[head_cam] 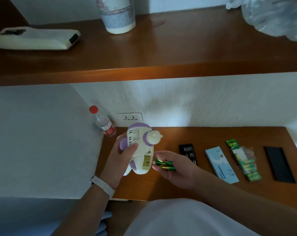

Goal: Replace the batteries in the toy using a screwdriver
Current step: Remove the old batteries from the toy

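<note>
With my left hand (122,160) gripping the toy (139,147) above the table (161,189) and my right hand (175,169) curled around loose batteries (164,165) beside its seemingly open compartment (147,161), a tilted palm could spill one.

White-and-purple toy (139,147), green-and-gold batteries (164,165), red-capped bottle (104,124), pale-blue box (221,164), black tray (279,164), brown surface (212,137).

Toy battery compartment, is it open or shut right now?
Open. The toy, held in the left hand, shows a bare yellowish recess with no cover; the right hand holds green batteries beside it.
</note>
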Available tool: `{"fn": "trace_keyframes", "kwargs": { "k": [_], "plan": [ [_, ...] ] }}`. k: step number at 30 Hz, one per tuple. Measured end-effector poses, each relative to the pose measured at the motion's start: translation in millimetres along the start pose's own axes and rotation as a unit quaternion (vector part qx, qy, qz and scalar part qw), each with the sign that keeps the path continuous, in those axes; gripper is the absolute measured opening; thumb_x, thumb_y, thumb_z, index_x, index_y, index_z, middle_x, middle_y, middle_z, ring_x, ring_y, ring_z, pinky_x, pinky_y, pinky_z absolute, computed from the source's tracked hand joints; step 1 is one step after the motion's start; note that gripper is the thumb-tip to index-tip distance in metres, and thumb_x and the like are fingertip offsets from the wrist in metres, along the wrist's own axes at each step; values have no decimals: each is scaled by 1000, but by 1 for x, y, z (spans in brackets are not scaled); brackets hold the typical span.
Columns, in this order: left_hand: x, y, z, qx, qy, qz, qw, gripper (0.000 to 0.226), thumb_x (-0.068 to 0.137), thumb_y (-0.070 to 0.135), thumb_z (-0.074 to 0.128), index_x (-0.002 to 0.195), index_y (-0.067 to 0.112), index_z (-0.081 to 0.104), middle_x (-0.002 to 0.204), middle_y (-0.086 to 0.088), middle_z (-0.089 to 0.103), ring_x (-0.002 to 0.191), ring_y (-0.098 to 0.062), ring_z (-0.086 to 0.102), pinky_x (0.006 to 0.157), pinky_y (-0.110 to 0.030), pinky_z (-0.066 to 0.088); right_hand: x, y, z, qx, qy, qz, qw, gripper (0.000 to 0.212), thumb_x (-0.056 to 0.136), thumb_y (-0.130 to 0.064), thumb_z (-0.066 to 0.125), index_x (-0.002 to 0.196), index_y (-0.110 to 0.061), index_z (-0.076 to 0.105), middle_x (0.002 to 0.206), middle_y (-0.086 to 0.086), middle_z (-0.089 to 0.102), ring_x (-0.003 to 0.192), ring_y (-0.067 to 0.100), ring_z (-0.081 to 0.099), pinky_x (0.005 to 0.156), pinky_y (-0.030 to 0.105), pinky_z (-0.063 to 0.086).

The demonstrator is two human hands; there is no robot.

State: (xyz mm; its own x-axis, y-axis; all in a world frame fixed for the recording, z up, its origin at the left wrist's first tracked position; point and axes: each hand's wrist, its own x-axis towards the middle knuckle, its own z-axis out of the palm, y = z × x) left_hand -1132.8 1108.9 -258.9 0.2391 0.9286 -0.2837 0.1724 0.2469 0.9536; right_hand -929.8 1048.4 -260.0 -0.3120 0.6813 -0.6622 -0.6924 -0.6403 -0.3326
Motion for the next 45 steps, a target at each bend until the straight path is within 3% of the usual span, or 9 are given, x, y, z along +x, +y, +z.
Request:
{"fn": "trace_keyframes", "kwargs": {
  "k": [10,13,18,23,27,33,38,42,45],
  "plan": [
    [8,-69,-7,-125,-64,-94,986,60,85,55,64,140,37,49,133,-10,62,124,-39,58,97,-67,49,18,24,2,-32,124,-34,991,19,91,0,62,83,-1,79,86,17,76,95,31,71,70,30,62],
    [10,-85,-13,-128,-79,-106,983,42,92,48,59,133,45,55,131,-4,65,124,-31,60,101,-60,50,31,36,3,-41,146,-49,987,15,92,-1,62,95,0,76,99,19,73,96,31,68,68,28,61],
    [16,-103,-25,-112,-115,-122,979,38,95,47,54,133,45,55,129,5,68,123,-21,62,99,-41,53,54,51,0,-66,183,-65,979,17,92,-1,63,88,-7,78,96,15,75,90,27,72,66,28,59],
    [23,-118,-35,-170,-109,-155,967,49,99,33,53,146,24,44,139,-9,61,132,-29,55,114,-56,39,74,58,-1,-79,217,-87,969,12,92,-1,64,100,-3,72,107,18,69,97,29,68,62,27,58],
    [28,-122,-40,-210,-113,-192,952,56,92,36,54,145,20,44,138,-14,61,133,-35,53,112,-58,39,84,63,-3,-93,232,-79,965,17,92,-3,64,109,-2,69,115,19,66,105,31,67,68,30,59],
    [29,-129,-45,-214,-131,-199,947,49,103,29,44,151,20,39,145,-17,55,136,-37,49,115,-64,33,90,70,-6,-78,227,-90,967,11,94,-4,61,103,-1,68,100,16,68,93,25,67,66,30,59],
    [23,-129,-56,-196,-90,-191,958,49,100,36,50,147,27,42,139,-6,62,131,-27,56,112,-53,42,87,73,-11,-43,202,-72,976,26,94,-11,63,115,3,64,88,15,73,81,20,73,67,30,59],
    [19,-124,-55,-115,-92,-175,973,76,80,55,65,147,32,38,136,0,61,126,-22,58,97,-39,55,84,75,-14,-1,202,-61,977,29,92,-12,65,116,3,64,91,17,74,82,23,74,67,31,60],
    [19,-123,-52,-83,-78,-169,979,70,87,48,69,147,31,37,133,0,62,121,-20,61,91,-35,58,82,77,-14,0,214,-68,974,27,90,-11,67,114,3,65,94,19,69,77,23,75,65,31,60]
  ]
}}
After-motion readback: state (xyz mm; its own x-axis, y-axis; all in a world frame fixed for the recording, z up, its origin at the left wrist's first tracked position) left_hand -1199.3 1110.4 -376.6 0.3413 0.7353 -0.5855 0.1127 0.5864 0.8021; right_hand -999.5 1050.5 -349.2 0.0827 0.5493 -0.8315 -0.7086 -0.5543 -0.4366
